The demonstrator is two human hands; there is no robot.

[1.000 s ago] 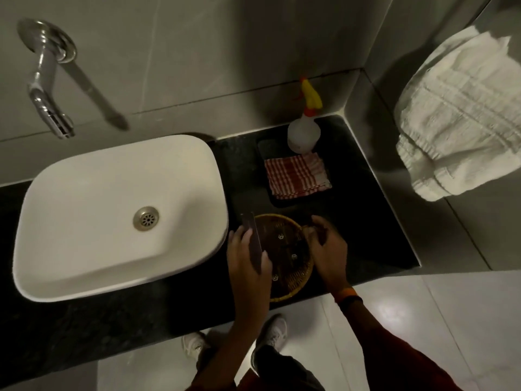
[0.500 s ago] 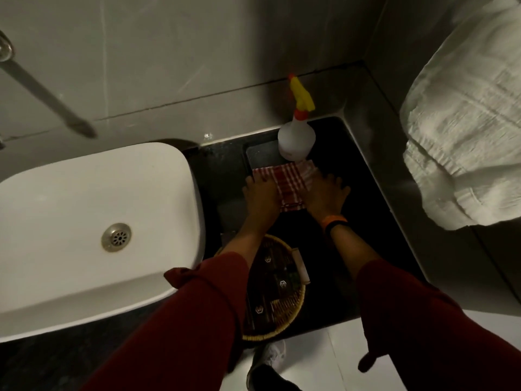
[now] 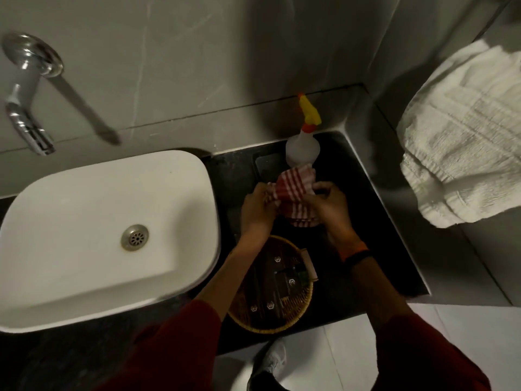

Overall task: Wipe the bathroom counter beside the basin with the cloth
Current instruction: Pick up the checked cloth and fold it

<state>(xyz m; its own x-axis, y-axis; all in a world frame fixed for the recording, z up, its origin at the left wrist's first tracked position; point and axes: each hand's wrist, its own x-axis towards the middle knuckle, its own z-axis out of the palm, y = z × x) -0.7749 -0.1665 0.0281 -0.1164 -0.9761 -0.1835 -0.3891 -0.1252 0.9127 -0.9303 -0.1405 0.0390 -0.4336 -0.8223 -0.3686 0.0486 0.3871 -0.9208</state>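
Red-striped cloth (image 3: 293, 185) is pinched in the closed grip of left hand (image 3: 258, 207) and right hand (image 3: 332, 206).

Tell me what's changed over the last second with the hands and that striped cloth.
Both hands left the basket and reached back to the red-striped cloth. The left hand and right hand have now pinched it and lifted it, bunched, off the dark tray. The spray bottle, basin and hanging towel stayed put.
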